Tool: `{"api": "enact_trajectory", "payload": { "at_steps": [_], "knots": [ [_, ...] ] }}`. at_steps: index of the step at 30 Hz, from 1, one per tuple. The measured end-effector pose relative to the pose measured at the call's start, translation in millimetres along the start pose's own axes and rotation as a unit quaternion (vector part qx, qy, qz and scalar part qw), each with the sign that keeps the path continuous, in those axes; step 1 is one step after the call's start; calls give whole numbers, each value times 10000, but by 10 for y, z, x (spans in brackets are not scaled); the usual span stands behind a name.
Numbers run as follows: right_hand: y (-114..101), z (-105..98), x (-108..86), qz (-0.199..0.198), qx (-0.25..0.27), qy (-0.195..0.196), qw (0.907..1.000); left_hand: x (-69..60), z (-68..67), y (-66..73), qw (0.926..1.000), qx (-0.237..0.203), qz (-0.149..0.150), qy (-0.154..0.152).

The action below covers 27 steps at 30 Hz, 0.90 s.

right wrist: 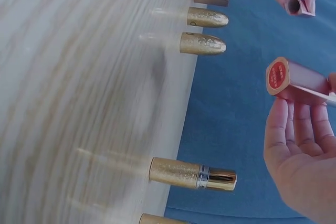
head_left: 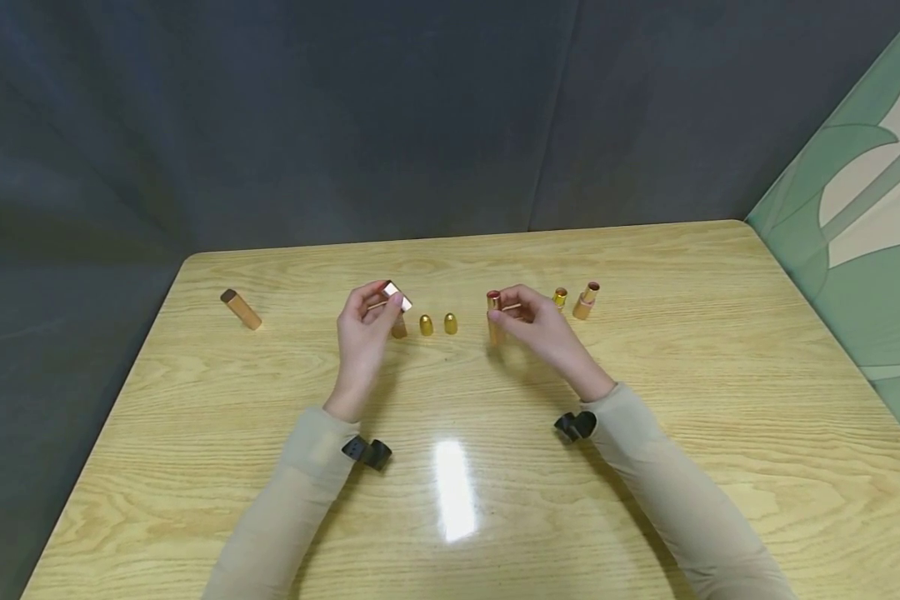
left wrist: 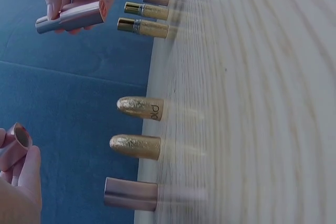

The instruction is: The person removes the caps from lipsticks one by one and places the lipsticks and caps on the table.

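Note:
In the head view my left hand (head_left: 362, 333) pinches a rose-gold lipstick cap (head_left: 399, 297) above the table. The cap's hollow end shows in the left wrist view. My right hand (head_left: 543, 327) holds an uncapped rose-gold lipstick (head_left: 493, 303) off the table, its round red base label (right wrist: 277, 77) showing in the right wrist view. Cap and lipstick are apart. Below my left hand stands another rose-gold cap (left wrist: 130, 193), beside two gold rounded caps (head_left: 426, 325). Behind my right hand are two gold uncapped lipsticks (left wrist: 142, 27) and a rose-gold one (head_left: 587, 302).
A rose-gold rectangular tube (head_left: 242, 309) stands apart on the left of the wooden table (head_left: 450, 400). A dark cloth (head_left: 382, 125) hangs behind the table's far edge. A green leaf-patterned surface (head_left: 870, 275) borders the right side.

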State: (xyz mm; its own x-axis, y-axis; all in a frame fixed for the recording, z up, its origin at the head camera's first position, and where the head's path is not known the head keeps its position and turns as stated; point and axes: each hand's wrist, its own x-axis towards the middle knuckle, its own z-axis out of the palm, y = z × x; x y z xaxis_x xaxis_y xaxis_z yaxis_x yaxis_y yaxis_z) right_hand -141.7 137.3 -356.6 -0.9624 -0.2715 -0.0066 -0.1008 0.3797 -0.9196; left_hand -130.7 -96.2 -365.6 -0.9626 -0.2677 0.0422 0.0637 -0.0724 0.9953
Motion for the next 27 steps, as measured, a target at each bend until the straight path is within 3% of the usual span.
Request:
{"api": "enact_trajectory", "payload": {
  "at_steps": [11, 21, 27],
  "knots": [
    [-11, -55, 6, 63, 70, 157, 9998, 33, -134, -42, 9997, 239, 100, 45],
    [-26, -62, 14, 103, 246, 24, 9996, 68, -219, -58, 9999, 116, -62, -21],
    [-23, -71, 19, 232, 494, -110, 9985, 90, -268, -68, 9994, 290, -196, 9]
  ]
}}
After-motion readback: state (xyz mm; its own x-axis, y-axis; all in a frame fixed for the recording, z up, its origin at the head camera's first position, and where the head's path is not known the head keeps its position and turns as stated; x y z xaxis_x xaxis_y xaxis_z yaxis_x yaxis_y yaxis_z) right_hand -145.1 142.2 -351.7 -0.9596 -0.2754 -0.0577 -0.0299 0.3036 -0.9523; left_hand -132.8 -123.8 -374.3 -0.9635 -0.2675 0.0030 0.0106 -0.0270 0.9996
